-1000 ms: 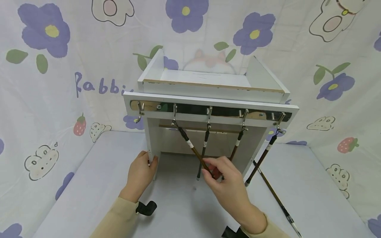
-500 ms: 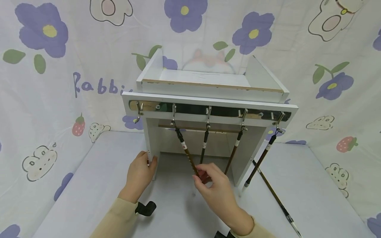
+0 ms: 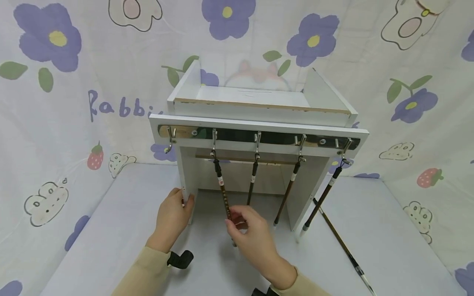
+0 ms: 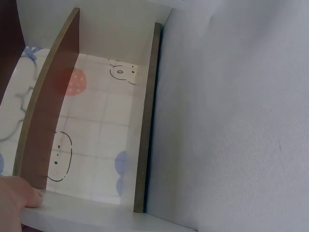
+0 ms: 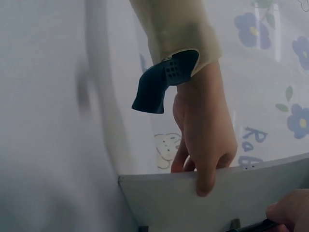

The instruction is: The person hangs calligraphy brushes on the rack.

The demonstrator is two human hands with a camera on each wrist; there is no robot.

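In the head view my left hand (image 3: 172,216) grips the front edge of the left side panel (image 3: 184,176) of a white shelf unit. The left wrist view shows its fingertips (image 4: 30,198) on the panel edge. My right hand (image 3: 255,236) pinches the lower part of a brown calligraphy brush (image 3: 222,189), which hangs by its loop from the second hook from the left (image 3: 214,142). It hangs nearly upright, tilted slightly; the fingers partly cover its lower end. In the right wrist view the right thumb (image 5: 289,208) shows at the lower right corner, beside a dark shaft.
Three more brushes hang to the right: one partly behind my hand (image 3: 252,181), a brown one (image 3: 289,189) and a thicker one (image 3: 326,193). The leftmost hook (image 3: 169,142) bears nothing. Another brush (image 3: 342,244) lies on the white table, right of the unit.
My right hand has moved left with the pinched brush, which swings from a strong slant toward upright. The neighbouring brushes are less covered by the hand. The left hand keeps its grip.
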